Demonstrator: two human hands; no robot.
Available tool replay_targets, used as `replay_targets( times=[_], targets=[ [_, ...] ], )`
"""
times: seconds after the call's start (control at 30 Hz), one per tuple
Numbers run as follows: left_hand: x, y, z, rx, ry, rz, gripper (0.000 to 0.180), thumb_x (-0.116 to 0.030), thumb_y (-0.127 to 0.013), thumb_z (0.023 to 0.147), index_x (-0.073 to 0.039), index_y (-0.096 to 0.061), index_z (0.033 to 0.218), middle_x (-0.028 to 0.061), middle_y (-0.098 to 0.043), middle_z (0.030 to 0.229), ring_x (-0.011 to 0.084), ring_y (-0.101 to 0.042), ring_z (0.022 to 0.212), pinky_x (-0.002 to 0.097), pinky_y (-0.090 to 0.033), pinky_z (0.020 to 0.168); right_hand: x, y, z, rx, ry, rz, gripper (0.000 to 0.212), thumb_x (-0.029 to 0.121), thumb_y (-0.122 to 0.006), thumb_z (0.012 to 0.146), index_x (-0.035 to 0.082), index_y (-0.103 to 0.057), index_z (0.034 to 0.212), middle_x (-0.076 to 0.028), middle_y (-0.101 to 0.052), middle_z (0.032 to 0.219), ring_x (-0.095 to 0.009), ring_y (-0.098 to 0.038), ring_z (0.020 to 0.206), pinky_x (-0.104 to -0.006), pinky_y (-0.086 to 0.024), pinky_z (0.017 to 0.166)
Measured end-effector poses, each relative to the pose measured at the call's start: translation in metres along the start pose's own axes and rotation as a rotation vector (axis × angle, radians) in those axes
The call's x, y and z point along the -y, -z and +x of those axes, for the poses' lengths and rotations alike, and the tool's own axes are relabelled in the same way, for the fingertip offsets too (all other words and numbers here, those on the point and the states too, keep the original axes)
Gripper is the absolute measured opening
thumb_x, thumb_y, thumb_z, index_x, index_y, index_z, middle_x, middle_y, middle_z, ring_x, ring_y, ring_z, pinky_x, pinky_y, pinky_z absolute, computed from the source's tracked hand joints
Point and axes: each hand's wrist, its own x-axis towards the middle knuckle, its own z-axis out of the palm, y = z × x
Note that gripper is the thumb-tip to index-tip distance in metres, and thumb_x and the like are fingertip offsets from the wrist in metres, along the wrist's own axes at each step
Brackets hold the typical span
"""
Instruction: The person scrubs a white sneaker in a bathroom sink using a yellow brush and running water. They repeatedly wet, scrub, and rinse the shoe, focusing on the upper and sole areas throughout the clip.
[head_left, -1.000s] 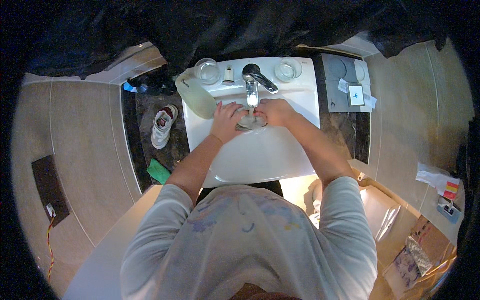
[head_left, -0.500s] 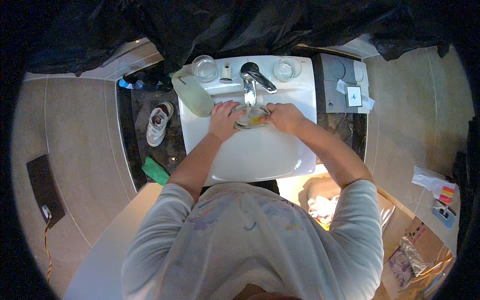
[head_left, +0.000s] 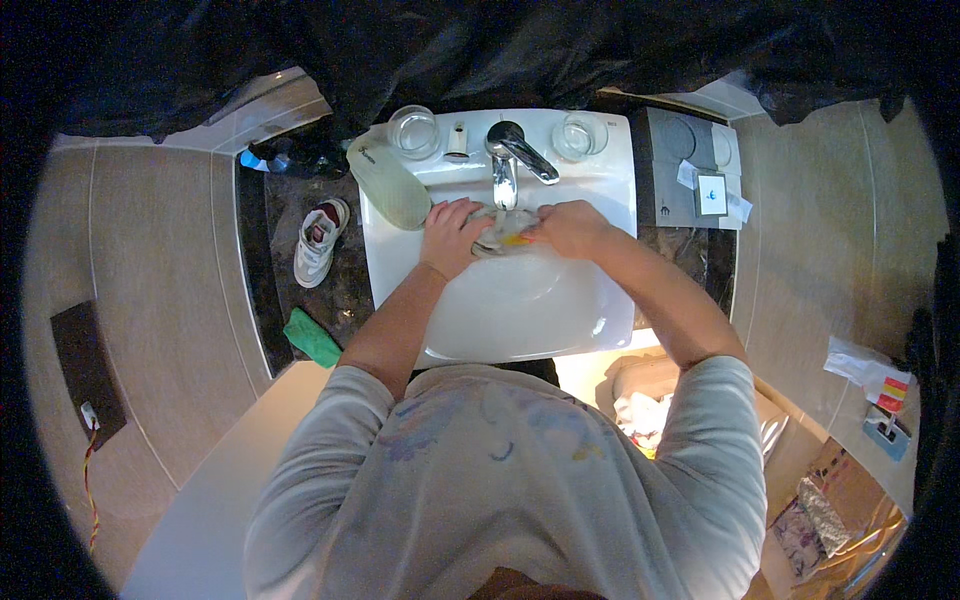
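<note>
Under the spout of the chrome faucet (head_left: 507, 160), both my hands are on a pale, oval thing (head_left: 497, 236) with a greyish rim and a yellow-orange patch; its kind I cannot make out. My left hand (head_left: 453, 236) grips its left end, fingers bent over it. Curled round the right end is my right hand (head_left: 573, 229), close to the yellow-orange patch, its fingertips partly hidden. All this is over the back part of the white washbasin (head_left: 520, 320). A long, rounded pale green object (head_left: 390, 187) rests on the basin's left rim, near my left hand.
Two clear glasses (head_left: 413, 132) (head_left: 579, 137) flank the faucet on the basin's ledge. On the dark counter at left are a white sneaker (head_left: 320, 243), a green cloth (head_left: 312, 338) and a dark bottle. Grey boxes (head_left: 680, 165) lie at right. Below right is a lit, filled drawer.
The pale thing looks tilted differently between my hands, its oval face showing less. My hands hold nearly the same place. The whole view has shifted very slightly.
</note>
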Motion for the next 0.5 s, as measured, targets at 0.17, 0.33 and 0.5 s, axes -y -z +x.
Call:
replay_targets(
  times=[0.17,0.33,0.5],
  targets=[
    [-0.003,0.001,0.001,0.013,0.009,-0.047,0.056,-0.033,-0.084,0.059,-0.020,-0.062,0.109,0.0047,-0.058,0.126,0.0300,-0.052,0.122,0.0521,-0.036,0.102,0.007,-0.044,0.033,-0.204,-0.056,0.205,0.022,0.019,-0.053,0.091,0.018,-0.069,0.106,-0.015,-0.068,0.105,-0.033,-0.067,0.098,-0.0467,-0.056,0.079],
    [0.002,-0.004,-0.004,0.003,-0.008,-0.021,0.054,-0.032,-0.083,0.060,-0.020,-0.062,0.109,0.0031,-0.059,0.125,0.0294,-0.053,0.121,0.0514,-0.036,0.102,0.007,-0.091,0.077,-0.389,-0.020,0.409,0.020,0.017,-0.055,0.087,0.014,-0.070,0.100,-0.016,-0.070,0.100,-0.036,-0.068,0.094,-0.0491,-0.056,0.080],
    [0.007,-0.007,-0.006,0.088,-0.008,0.033,0.052,-0.033,-0.083,0.061,-0.022,-0.064,0.109,0.0019,-0.057,0.127,0.0276,-0.051,0.123,0.0503,-0.036,0.103,0.007,-0.033,0.036,-0.155,0.037,0.251,0.018,0.024,-0.057,0.090,0.017,-0.070,0.100,-0.017,-0.070,0.096,-0.036,-0.069,0.090,-0.0485,-0.056,0.078]
  ],
)
